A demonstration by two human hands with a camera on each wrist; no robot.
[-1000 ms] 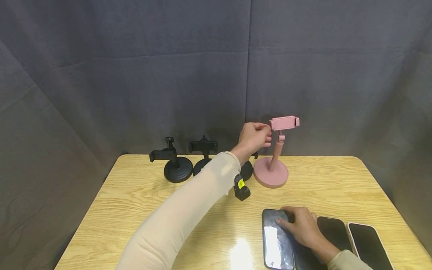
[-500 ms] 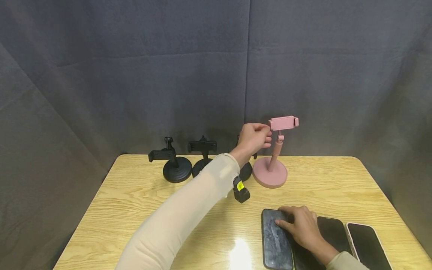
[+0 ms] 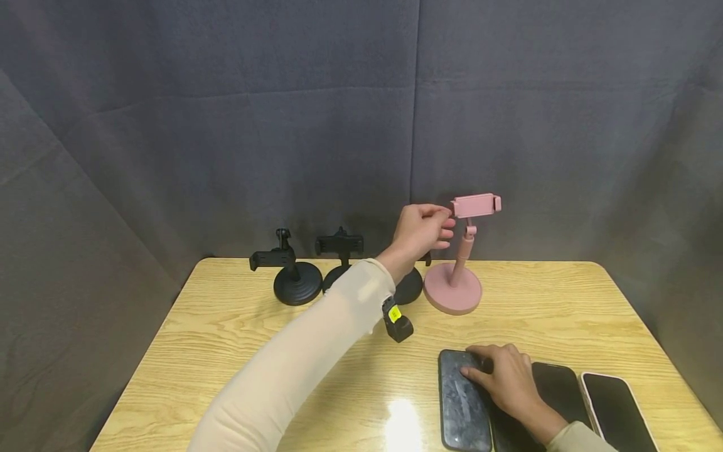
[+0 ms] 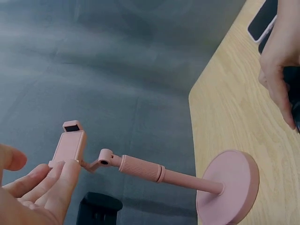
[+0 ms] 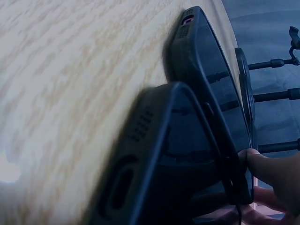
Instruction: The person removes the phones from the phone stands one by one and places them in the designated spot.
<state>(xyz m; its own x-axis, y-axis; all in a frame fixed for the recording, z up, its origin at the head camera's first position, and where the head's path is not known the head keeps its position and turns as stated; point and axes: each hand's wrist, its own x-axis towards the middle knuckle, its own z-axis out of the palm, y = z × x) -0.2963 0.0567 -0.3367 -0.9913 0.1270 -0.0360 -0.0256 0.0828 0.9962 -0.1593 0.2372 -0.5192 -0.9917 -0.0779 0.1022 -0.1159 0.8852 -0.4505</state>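
Note:
My left hand (image 3: 420,232) reaches to the left end of a pink phone stand's holder (image 3: 476,205). In the left wrist view its fingers (image 4: 61,185) lie nearly straight at the end of that holder, with the thumb apart from them. The pink stand's round base (image 4: 229,187) rests on the table. My right hand (image 3: 508,380) is low at the right, pinching the far end of the leftmost black phone (image 3: 464,402) between thumb and fingers. The right wrist view has the thumb (image 5: 262,164) on that phone's edge, the fingers on its other side.
Black phone stands, one on the left (image 3: 296,282) and another beside it (image 3: 340,246), line the table's back edge; a third is partly behind my left wrist. Right of my right hand lie a black phone (image 3: 559,383) and a white-edged phone (image 3: 615,408). A grey curtain (image 3: 339,125) hangs behind.
My left wrist and forearm have shifted slightly to the left, fingertips staying by the pink holder. The bright reflection on the leftmost phone has gone. My right hand has stayed put.

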